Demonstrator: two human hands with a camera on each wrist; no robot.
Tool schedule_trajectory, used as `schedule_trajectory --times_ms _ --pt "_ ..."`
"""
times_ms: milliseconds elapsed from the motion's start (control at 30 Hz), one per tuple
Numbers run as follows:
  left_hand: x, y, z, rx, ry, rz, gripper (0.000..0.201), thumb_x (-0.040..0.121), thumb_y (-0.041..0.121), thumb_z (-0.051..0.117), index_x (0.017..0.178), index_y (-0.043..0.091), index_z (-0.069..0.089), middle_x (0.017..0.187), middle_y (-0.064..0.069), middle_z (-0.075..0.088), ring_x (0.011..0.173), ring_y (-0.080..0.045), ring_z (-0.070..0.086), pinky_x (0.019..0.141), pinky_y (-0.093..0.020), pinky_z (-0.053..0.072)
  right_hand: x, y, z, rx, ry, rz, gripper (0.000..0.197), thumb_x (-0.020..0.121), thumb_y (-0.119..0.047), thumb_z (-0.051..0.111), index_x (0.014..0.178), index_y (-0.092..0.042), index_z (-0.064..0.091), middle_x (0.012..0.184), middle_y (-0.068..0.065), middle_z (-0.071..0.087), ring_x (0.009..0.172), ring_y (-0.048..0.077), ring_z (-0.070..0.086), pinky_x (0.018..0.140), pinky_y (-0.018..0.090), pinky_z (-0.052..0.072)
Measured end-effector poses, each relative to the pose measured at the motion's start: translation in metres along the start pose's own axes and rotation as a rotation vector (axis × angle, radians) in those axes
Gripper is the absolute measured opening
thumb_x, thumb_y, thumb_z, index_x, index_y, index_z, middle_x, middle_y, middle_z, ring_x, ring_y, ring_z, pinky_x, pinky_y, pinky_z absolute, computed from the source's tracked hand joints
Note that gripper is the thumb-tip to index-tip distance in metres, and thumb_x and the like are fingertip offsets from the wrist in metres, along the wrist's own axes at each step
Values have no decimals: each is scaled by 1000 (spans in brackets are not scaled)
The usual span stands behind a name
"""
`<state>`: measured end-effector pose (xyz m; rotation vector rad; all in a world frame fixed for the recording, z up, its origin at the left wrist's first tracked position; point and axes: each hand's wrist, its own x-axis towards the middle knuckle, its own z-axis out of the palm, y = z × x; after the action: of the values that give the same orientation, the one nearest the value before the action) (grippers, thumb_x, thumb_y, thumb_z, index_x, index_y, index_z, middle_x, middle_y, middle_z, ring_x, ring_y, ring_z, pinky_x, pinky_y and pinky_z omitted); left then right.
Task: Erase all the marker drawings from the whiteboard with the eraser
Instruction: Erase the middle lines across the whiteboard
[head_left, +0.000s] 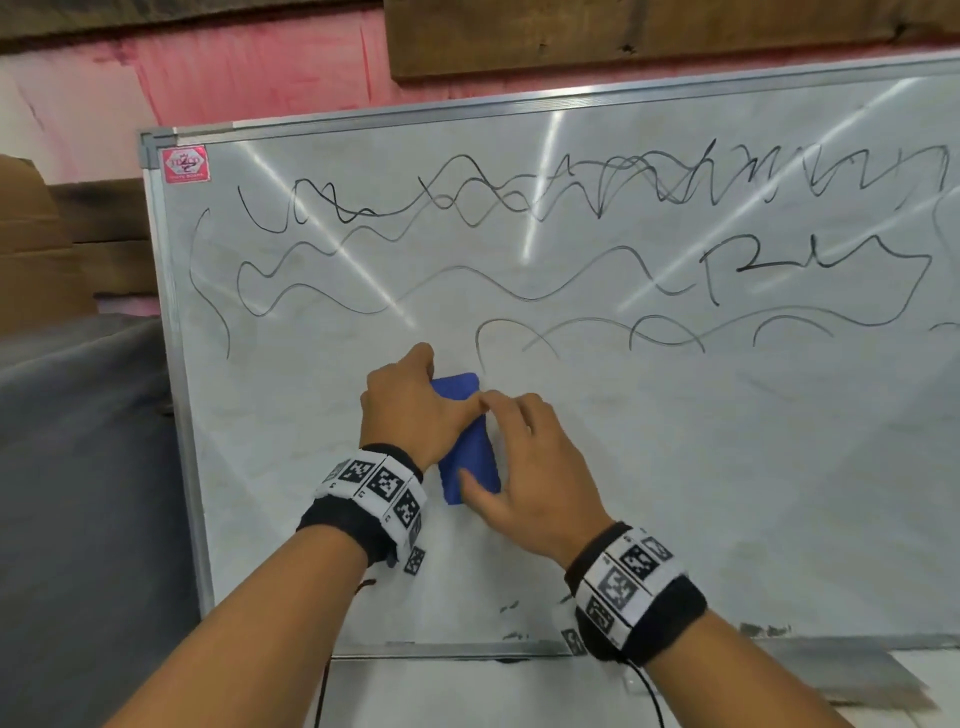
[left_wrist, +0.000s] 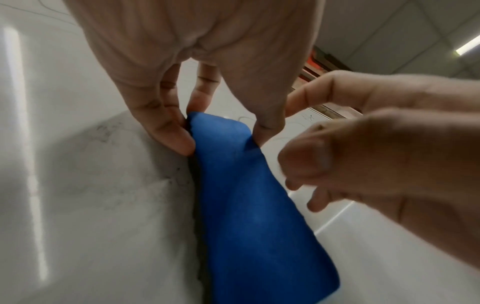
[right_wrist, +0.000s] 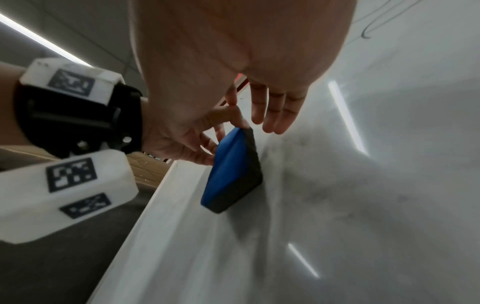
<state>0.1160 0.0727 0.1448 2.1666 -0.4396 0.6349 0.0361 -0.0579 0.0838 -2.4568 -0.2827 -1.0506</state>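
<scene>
A whiteboard (head_left: 701, 493) stands upright, with black marker scribbles (head_left: 519, 208) across its upper half and faint grey smudges lower down. My left hand (head_left: 415, 410) pinches the top of a blue eraser (head_left: 467, 452) between thumb and fingers and holds its dark felt side flat on the board, below the scribbles. In the left wrist view the left hand (left_wrist: 221, 131) pinches the eraser (left_wrist: 246, 205) at its upper end. My right hand (head_left: 524, 457) sits just right of the eraser with relaxed fingers, its thumb by the lower end. In the right wrist view the right hand (right_wrist: 270, 115) hangs above the eraser (right_wrist: 228, 164).
A grey cloth (head_left: 78, 467) covers something left of the board, with cardboard boxes (head_left: 31, 249) behind it. A pink wall (head_left: 260, 67) and a wooden plank (head_left: 623, 36) lie above. The board's metal frame (head_left: 176, 364) runs down the left edge, and a ledge (head_left: 467, 649) runs below.
</scene>
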Motion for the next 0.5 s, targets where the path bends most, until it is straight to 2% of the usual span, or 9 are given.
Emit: schedule_trajectory --times_ms 100,200,300,400,500 --pt "1 5 0 -50 23 -49 60 67 49 82 81 2 48 70 -4 45 61 -17 38 55 -37 46 3 2 4 10 -9 49 77 76 -58 70 139 -36 33 112 -5 44 96 13 47 73 28 51" --pt "2 5 -2 -47 6 -65 61 68 53 82 82 3 51 74 -6 49 62 -13 38 57 -34 46 8 2 10 10 3 79 78 76 -48 77 137 -33 31 108 -5 45 92 14 48 72 32 53" --pt "5 -1 -3 -36 -10 -50 62 67 62 80 77 9 52 75 -9 57 67 -17 48 53 -27 40 10 5 16 -31 26 81 75 78 -42 77 136 -30 32 108 -3 47 91 15 50 72 33 54" --pt "8 -8 -5 -30 -18 -48 60 67 67 79 74 13 52 73 -8 60 75 -23 56 55 -25 37 8 8 21 -81 -5 111 81 74 -50 79 138 -23 36 113 -1 49 96 17 49 75 30 52" --pt "11 -14 -6 -64 -18 -41 57 70 61 81 73 10 56 71 -10 64 72 -25 62 57 -28 47 7 9 26 -123 20 113 77 73 -47 81 133 -15 44 112 3 51 96 20 50 72 34 55"
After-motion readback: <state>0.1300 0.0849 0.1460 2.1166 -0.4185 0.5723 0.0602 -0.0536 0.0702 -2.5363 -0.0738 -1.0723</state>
